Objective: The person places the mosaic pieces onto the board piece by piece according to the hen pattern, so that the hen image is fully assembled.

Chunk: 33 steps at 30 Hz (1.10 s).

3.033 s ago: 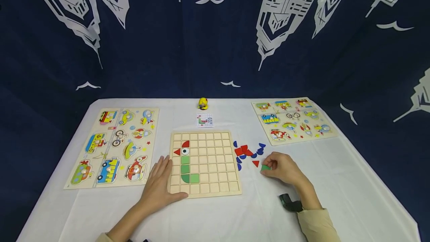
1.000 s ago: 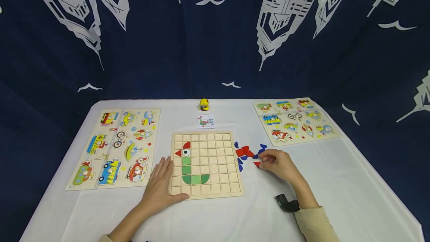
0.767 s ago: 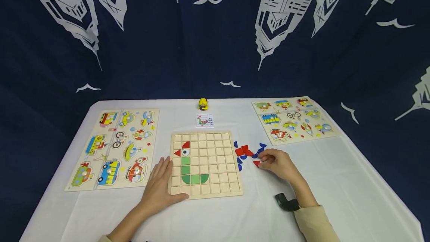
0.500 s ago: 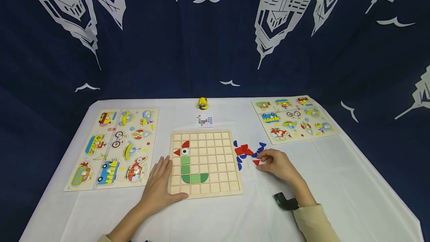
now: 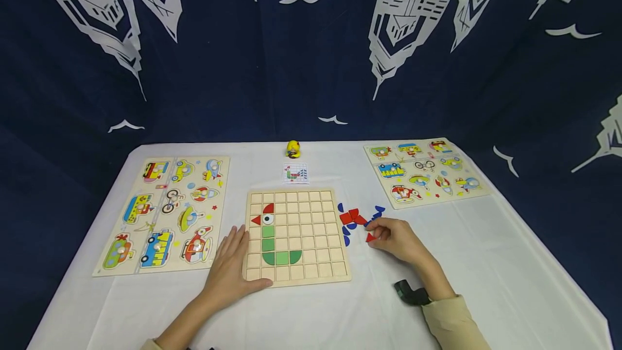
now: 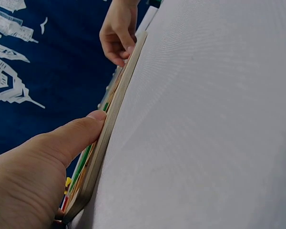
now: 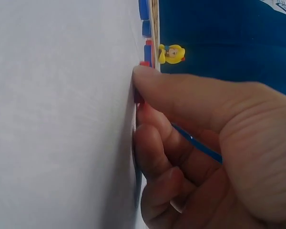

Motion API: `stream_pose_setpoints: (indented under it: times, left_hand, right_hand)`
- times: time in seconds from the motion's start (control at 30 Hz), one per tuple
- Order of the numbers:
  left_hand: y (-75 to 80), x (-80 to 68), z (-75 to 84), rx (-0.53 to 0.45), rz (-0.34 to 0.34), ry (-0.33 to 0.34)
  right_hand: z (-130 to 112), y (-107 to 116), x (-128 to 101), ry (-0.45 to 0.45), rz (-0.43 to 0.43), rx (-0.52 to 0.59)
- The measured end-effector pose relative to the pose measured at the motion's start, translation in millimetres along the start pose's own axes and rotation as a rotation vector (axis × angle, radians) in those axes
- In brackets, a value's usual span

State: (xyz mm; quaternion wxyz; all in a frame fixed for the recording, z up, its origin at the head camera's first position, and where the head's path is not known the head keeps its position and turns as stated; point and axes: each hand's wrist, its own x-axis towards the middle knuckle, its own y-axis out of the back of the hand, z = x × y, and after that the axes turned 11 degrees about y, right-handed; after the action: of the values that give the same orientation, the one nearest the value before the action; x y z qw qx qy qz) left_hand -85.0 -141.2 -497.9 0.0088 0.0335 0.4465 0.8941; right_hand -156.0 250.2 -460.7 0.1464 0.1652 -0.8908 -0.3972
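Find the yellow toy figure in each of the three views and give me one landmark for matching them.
Head: the yellow toy figure stands at the table's far edge, centre, beyond the small pattern card.
Left wrist: not in it; only yellow specks near the bottom left, too small to tell.
Right wrist: top centre, against the blue backdrop, above the right hand's thumb.
Shared landmark: the wooden grid board, edge-on in the left wrist view and a strip at the top in the right wrist view.

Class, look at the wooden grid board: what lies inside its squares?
In the grid board: a red comb and beak, an eye tile and green pieces. The left hand covers its near-left edge.
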Motion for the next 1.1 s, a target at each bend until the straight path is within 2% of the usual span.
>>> stream_pose_setpoints:
  times: [0.3,0.43,0.63,0.77,0.93,1.1]
  left_hand:
    - [-0.7,0.3,-1.5,-0.004,0.003,-0.007]
    - [-0.9,0.5,-1.5,-0.007,0.000,-0.009]
    - [-1.1,0.7,-0.3,-0.010,-0.002,-0.004]
    - [-0.5,0.8,0.6,-0.020,-0.010,0.001]
    - [0.0,0.6,-0.6,-0.004,-0.011,-0.002]
    - [-0.3,0.5,-1.2,-0.003,-0.002,-0.005]
  right_hand:
    - [-7,-3,2,-0.005,-0.004,-0.018]
    - [-31,-9,5,0.071,0.007,-0.008]
    - [-93,-44,21,0.274,-0.116,0.015]
    - [-126,-72,31,0.342,-0.191,-0.003]
    - [-142,-96,36,0.360,-0.235,-0.063]
    - [-144,-103,36,0.344,-0.231,-0.066]
